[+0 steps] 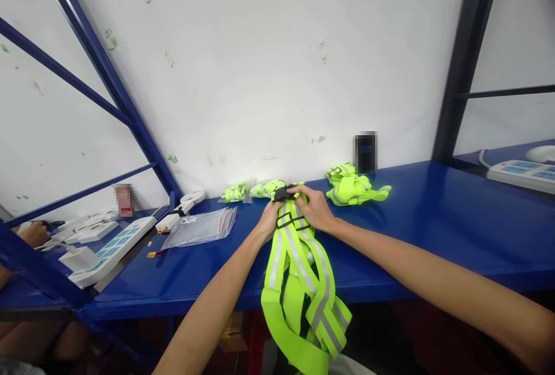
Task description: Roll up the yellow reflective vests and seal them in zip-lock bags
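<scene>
A bundle of neon yellow straps with silver reflective stripes (pixel 321 297) hangs from both hands over the front edge of the blue table (pixel 416 225). At its top is a black buckle (pixel 282 193). My left hand (pixel 269 219) is closed on the straps just below the buckle, on its left side. My right hand (pixel 313 207) pinches the buckle and strap tops from the right. Black slider rings (pixel 292 222) sit on the straps below the fingers. Behind, another neon strap bundle (pixel 353 189) lies loose at the right.
Bagged neon straps (pixel 236 192) lie by the wall. Left are clear plastic bags (pixel 202 227), a small white fan (pixel 193 199), a power strip (pixel 115 251) and blue frame bars. A dark blurred box (pixel 365 153) stands behind. Another person's hand (pixel 37 234) shows at far left.
</scene>
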The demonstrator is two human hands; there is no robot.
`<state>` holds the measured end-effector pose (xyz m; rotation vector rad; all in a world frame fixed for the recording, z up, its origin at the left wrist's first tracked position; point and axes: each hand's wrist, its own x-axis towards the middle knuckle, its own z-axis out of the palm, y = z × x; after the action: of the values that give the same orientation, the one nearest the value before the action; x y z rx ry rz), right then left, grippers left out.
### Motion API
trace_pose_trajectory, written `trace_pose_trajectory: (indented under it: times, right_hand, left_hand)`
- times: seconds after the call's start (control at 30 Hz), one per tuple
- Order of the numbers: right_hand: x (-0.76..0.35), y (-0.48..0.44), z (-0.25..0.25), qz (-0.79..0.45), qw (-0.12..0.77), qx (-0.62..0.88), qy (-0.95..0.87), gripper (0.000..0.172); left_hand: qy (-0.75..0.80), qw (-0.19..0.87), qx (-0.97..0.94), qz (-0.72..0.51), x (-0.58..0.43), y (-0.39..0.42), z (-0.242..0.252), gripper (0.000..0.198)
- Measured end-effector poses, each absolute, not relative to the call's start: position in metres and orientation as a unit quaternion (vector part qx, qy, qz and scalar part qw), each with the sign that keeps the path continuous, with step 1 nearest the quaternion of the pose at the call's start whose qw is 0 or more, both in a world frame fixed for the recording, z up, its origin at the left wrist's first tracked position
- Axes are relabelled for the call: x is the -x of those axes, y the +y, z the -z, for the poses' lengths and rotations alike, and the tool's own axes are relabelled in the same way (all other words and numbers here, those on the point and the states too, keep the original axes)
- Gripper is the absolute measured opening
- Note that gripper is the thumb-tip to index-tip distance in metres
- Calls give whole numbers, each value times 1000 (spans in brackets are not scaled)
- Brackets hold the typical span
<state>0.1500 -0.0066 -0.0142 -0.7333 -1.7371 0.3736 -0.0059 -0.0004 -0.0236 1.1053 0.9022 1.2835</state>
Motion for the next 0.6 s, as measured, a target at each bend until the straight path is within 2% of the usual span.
trace_pose_trajectory:
  times: [0.1, 0.23, 0.27, 0.37, 0.4, 0.5, 0.6]
  right_hand:
    - [-152, -11, 12, -174, 541, 295, -768, 28]
    - [-148, -6, 13, -240, 556, 309, -733, 25]
    - [-146, -3, 14, -289, 563, 306, -712, 31]
    - [-141, 4, 16, -472, 571, 275, -613, 67]
    - [-140, 6, 17, -517, 570, 266, -581, 73]
    - [-137, 6, 18, -567, 568, 258, -538, 64]
    - [-136, 7, 23, -547, 581, 266, -541, 50]
  left_hand:
    - [380, 553, -484, -561, 8, -1, 22, 33]
    - [377, 514, -480, -603, 9, 3, 24, 39]
    - [375, 507, -476, -613, 9, 4, 25, 40]
    - [363, 490, -475, -635, 9, 5, 25, 37]
    - [361, 480, -479, -640, 9, 6, 24, 35]
    - [377, 428, -484, -664, 12, 8, 25, 32]
    - [388, 434, -463, -668, 17, 11, 29, 46]
